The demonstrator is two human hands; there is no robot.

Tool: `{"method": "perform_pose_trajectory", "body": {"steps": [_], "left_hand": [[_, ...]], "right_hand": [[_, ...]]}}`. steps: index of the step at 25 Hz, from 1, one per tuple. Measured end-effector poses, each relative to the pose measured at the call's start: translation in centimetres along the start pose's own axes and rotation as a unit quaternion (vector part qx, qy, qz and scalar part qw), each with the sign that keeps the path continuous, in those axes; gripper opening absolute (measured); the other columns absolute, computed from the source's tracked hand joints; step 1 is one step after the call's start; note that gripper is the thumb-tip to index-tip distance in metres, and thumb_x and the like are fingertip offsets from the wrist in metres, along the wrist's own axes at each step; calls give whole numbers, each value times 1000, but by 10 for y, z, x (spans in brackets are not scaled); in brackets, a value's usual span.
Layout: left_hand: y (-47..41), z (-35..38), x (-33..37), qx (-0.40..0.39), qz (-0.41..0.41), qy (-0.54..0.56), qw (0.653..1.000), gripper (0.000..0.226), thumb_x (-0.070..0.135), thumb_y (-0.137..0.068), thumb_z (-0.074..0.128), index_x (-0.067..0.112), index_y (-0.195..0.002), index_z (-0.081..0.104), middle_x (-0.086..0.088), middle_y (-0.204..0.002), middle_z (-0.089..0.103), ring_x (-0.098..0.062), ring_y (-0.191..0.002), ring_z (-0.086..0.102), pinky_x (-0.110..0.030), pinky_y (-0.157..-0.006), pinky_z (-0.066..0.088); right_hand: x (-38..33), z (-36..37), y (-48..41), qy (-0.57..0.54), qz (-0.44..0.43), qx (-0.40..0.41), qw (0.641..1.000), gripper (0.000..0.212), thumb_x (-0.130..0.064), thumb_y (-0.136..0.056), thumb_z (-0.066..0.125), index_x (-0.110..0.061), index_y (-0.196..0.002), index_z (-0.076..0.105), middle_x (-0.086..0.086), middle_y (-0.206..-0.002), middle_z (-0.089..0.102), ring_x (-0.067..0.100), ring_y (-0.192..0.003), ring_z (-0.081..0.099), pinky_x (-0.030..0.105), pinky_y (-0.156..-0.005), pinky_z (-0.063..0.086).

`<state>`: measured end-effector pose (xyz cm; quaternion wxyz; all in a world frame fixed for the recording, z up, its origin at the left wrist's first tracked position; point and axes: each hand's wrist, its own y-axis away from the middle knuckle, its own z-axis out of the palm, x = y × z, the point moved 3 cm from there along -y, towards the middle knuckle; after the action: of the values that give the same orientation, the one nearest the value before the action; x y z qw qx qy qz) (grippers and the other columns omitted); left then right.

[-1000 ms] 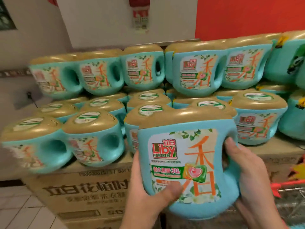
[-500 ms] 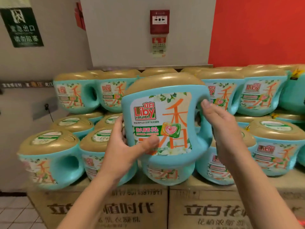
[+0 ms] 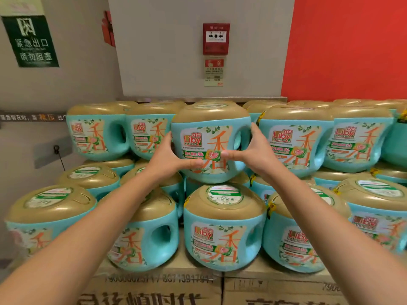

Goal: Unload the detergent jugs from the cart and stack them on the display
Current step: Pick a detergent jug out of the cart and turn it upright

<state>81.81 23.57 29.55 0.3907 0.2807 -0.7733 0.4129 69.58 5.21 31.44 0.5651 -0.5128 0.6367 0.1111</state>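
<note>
Gripping jug [image 3: 209, 137] with left hand [image 3: 167, 157] and right hand [image 3: 253, 153], up in top row at 12 o'clock. Can't tell if touching lower jugs [image 3: 224, 227]. Boxes [image 3: 158, 287] cut off at 6.

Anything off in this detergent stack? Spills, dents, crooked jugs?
Nothing stands out. No spill or dent shows. The held detergent jug, gripped by the left hand and right hand, is upright, label forward, handle to the right like the stacked jugs around it. Whether it rests on the row below is unclear.
</note>
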Motion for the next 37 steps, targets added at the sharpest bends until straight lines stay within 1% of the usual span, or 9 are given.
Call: {"method": "perform_pose_trajectory", "body": {"steps": [6, 11, 15, 18, 21, 23, 27, 31, 37], "left_hand": [[-23, 10, -8, -11, -12, -7, 1000, 114, 51, -34, 86, 25, -137, 44, 12, -123, 59, -15, -120, 53, -32, -95, 47], [-30, 12, -12, 13, -30, -11, 999, 114, 49, -37, 83, 24, -141, 44, 1, -137, 56, -19, -126, 50, -40, -102, 45], [-29, 12, -16, 7, -38, 5, 999, 110, 42, -44, 84, 22, -144, 42, 0, -139, 55, -22, -128, 50, -46, -106, 44], [-29, 14, -15, 9, -33, 9, 999, 107, 40, -47, 85, 22, -144, 42, 2, -138, 56, -18, -126, 51, -37, -102, 46], [-27, 18, -13, 12, -25, 27, 999, 108, 42, -45, 84, 26, -143, 43, 8, -133, 56, -13, -119, 51, -24, -87, 46], [-26, 23, -13, 14, -21, 35, 999, 102, 35, -52, 87, 26, -144, 42, 8, -133, 56, -13, -118, 53, -24, -87, 48], [-26, 26, -15, 12, -26, 46, 999, 106, 37, -48, 84, 26, -144, 42, 5, -137, 56, -19, -123, 55, -41, -100, 49], [-28, 24, -17, 0, -34, 24, 999, 109, 41, -48, 84, 29, -146, 39, 5, -139, 55, -18, -127, 51, -41, -102, 47], [-25, 23, -16, 29, -46, -5, 999, 107, 37, -53, 88, 22, -146, 37, 1, -141, 52, -16, -127, 49, -37, -102, 45]], "right_hand": [[24, 2, -13, 17, -1, 36, 999, 89, -31, -68, 85, -19, -140, 34, -5, -133, 55, 14, -121, 51, 36, -102, 44], [26, 5, -19, 170, 16, 73, 983, 113, -51, -70, 79, -10, -153, 13, 9, -145, 48, 27, -131, 47, 40, -100, 44], [14, 5, -13, 309, 10, 106, 945, 115, -69, -66, 70, -4, -149, 24, 14, -123, 63, 31, -110, 61, 40, -79, 51], [1, -2, -5, 435, 5, 127, 892, 87, -74, -72, 60, -5, -126, 49, 12, -102, 68, 31, -94, 64, 37, -61, 47], [3, -12, 21, 362, -18, 110, 925, 60, -61, -82, 61, -14, -119, 60, 5, -106, 70, 27, -99, 64, 41, -77, 53], [15, -13, 54, 276, -31, 71, 958, 62, -63, -81, 57, -19, -124, 61, -2, -114, 69, 19, -105, 63, 41, -89, 52], [37, -2, 109, 271, -72, -51, 959, 83, -81, -62, 55, -31, -128, 57, -26, -124, 47, -1, -118, 43, 19, -97, 35], [48, 1, 109, 283, -97, -78, 951, 83, -67, -61, 70, -27, -133, 55, -21, -135, 45, -6, -121, 32, -1, -98, 15], [50, -4, 105, 279, -123, -79, 949, 81, -65, -64, 71, -29, -134, 54, -15, -144, 46, 5, -134, 38, 14, -105, 20]]}}
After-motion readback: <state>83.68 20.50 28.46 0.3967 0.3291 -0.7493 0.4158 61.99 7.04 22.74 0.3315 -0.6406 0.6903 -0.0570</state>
